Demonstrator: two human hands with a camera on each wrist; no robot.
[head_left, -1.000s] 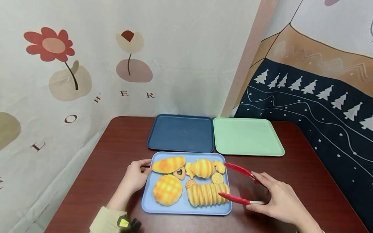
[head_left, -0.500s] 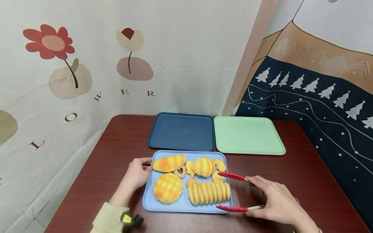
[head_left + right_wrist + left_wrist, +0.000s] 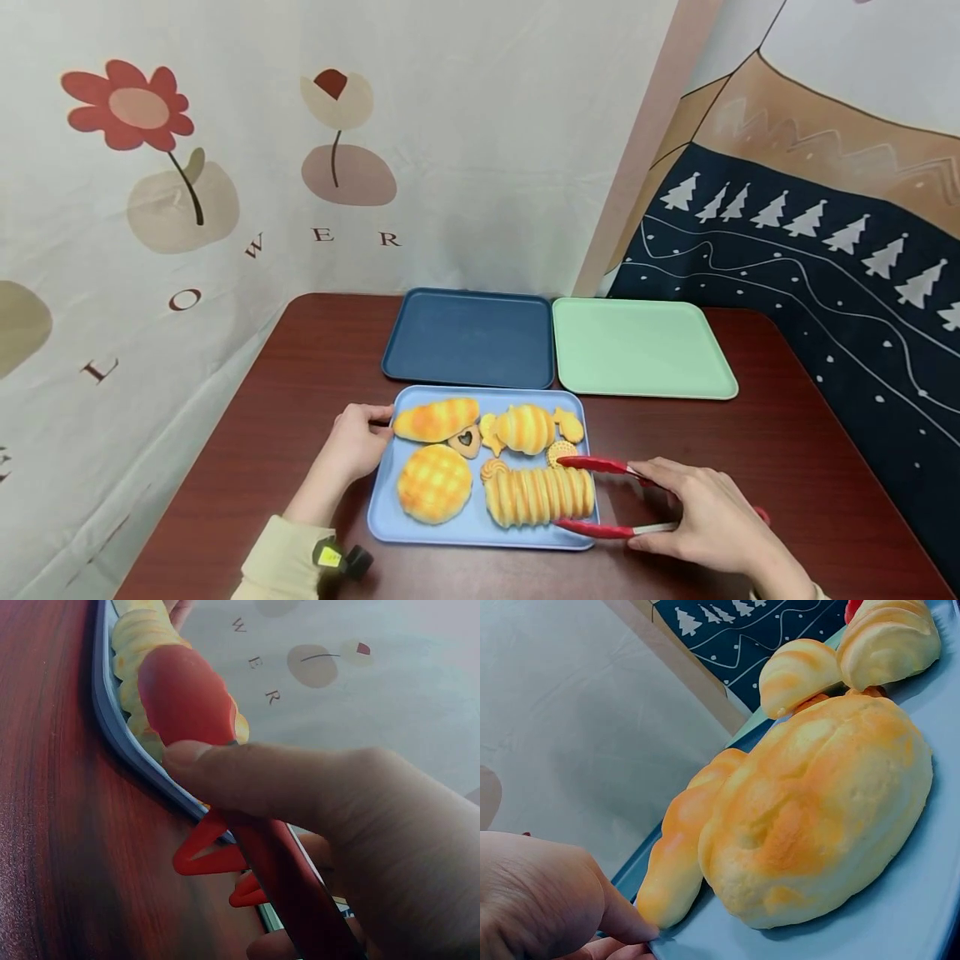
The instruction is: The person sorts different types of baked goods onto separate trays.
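My right hand (image 3: 705, 517) holds a pair of red-tipped tongs (image 3: 600, 531) between thumb and fingers. The tongs' arms are spread, one on the far side and one on the near side of a long ridged bread roll (image 3: 536, 497). That roll lies at the front right of a light blue tray (image 3: 480, 537). My left hand (image 3: 356, 446) pinches the tray's left rim; in the left wrist view the thumb lies at the corner, with fingers beneath. Beside that hand are a long bread (image 3: 435, 419) and a round checked bun (image 3: 433, 485).
A striped croissant-like bread (image 3: 525, 429), a heart-centred cookie (image 3: 465, 441) and a round biscuit (image 3: 561, 452) share the tray. Behind stand a dark blue tray (image 3: 468, 337) and a light green tray (image 3: 645, 346), side by side on the brown table (image 3: 255, 417).
The tongs have shifted toward the near side, then their spread arms have come slightly closer together about the ridged roll. My left hand has stayed at the tray rim.
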